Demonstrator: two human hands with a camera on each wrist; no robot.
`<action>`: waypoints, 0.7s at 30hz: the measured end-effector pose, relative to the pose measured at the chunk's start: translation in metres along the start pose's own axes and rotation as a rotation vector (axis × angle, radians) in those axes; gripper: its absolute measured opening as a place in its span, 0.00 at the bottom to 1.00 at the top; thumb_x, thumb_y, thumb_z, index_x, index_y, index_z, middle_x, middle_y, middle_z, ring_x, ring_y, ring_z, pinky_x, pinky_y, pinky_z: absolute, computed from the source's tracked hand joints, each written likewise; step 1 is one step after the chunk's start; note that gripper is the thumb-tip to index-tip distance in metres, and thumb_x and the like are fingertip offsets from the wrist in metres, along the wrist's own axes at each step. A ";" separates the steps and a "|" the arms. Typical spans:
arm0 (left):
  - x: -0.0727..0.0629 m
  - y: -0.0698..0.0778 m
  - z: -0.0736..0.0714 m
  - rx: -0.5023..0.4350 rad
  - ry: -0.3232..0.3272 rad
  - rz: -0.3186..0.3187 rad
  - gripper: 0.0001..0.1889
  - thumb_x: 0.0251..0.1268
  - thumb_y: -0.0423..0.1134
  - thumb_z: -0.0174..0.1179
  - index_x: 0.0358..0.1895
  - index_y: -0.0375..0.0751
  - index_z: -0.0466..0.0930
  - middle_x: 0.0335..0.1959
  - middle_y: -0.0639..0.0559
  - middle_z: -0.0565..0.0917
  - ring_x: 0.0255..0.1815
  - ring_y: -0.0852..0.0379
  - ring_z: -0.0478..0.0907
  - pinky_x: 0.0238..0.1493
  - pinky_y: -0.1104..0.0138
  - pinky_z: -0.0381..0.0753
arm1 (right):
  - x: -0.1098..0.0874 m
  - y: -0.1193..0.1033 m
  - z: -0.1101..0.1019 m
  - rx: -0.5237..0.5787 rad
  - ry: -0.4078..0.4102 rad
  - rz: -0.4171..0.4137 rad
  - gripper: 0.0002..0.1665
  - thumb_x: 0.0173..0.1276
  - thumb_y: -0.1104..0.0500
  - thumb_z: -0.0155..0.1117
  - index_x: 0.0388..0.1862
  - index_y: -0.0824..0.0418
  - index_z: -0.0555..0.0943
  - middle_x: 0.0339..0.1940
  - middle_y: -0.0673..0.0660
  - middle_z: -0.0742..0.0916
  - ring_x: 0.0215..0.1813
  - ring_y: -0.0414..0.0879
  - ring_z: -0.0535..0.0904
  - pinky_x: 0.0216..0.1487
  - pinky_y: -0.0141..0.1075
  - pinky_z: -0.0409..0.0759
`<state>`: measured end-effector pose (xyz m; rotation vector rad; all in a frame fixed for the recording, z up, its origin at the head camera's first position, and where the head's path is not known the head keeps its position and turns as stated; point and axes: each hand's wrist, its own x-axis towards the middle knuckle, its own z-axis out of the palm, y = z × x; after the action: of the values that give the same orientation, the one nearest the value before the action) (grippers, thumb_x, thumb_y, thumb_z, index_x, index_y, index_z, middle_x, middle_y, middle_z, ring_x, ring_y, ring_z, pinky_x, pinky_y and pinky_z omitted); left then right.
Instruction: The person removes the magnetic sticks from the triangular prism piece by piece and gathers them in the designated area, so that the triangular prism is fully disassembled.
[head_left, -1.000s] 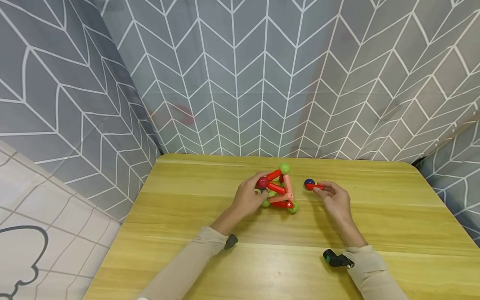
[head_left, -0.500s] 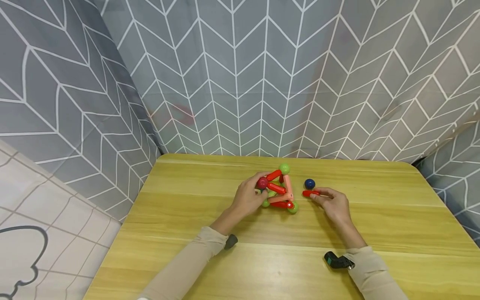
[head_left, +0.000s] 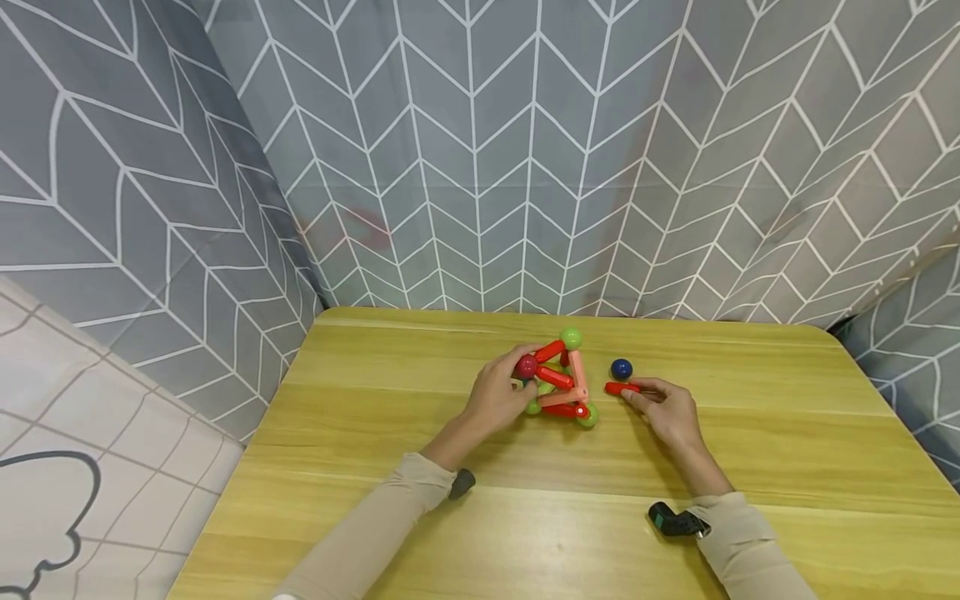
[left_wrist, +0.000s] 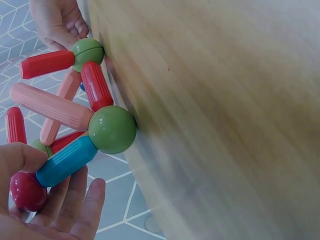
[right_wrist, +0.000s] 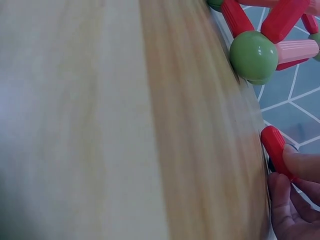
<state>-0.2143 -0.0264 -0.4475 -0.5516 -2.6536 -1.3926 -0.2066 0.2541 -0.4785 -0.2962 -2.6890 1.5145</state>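
On the table (head_left: 405,517) stands a frame of magnetic rods and balls (head_left: 557,377), made of red and pink rods with green balls and one dark red ball (head_left: 527,366). My left hand (head_left: 495,396) grips its left side. In the left wrist view, the thumb lies on a blue rod (left_wrist: 67,161) that joins the dark red ball to a green ball (left_wrist: 112,129). To the right, my right hand (head_left: 670,414) pinches a loose red magnetic rod (right_wrist: 276,149) between thumb and fingers. A dark blue ball (head_left: 621,368) sits just beyond that rod, apart from it.
A grey curtain with white zigzag lines (head_left: 502,167) hangs right behind the table's far edge. More curtain closes off the left and right sides. Black wrist devices (head_left: 675,521) show beneath both sleeves.
The red rod was against the blue ball a second ago. My right hand has since drawn it toward me and slightly left, off the ball. My left hand and the frame stay put.
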 end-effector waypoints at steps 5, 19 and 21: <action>0.000 0.000 0.000 0.001 0.002 0.011 0.29 0.62 0.29 0.61 0.67 0.52 0.75 0.54 0.49 0.86 0.34 0.58 0.79 0.28 0.73 0.78 | 0.002 0.001 0.000 -0.045 0.008 -0.032 0.21 0.69 0.56 0.69 0.56 0.67 0.84 0.43 0.66 0.90 0.30 0.30 0.77 0.27 0.26 0.74; 0.000 -0.001 0.000 0.008 0.005 0.025 0.29 0.62 0.29 0.62 0.68 0.48 0.74 0.52 0.48 0.86 0.26 0.58 0.75 0.28 0.73 0.77 | 0.004 0.001 0.000 -0.125 -0.008 -0.091 0.19 0.70 0.57 0.68 0.54 0.68 0.84 0.50 0.69 0.87 0.35 0.36 0.75 0.32 0.26 0.72; 0.000 -0.001 0.000 0.007 0.003 0.024 0.29 0.62 0.29 0.62 0.68 0.49 0.74 0.53 0.48 0.86 0.24 0.57 0.75 0.28 0.73 0.77 | 0.005 0.002 0.000 -0.129 -0.012 -0.095 0.18 0.70 0.58 0.68 0.53 0.69 0.84 0.50 0.69 0.87 0.36 0.37 0.74 0.32 0.27 0.72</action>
<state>-0.2142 -0.0267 -0.4484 -0.5780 -2.6395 -1.3755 -0.2108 0.2560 -0.4801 -0.1625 -2.7722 1.3247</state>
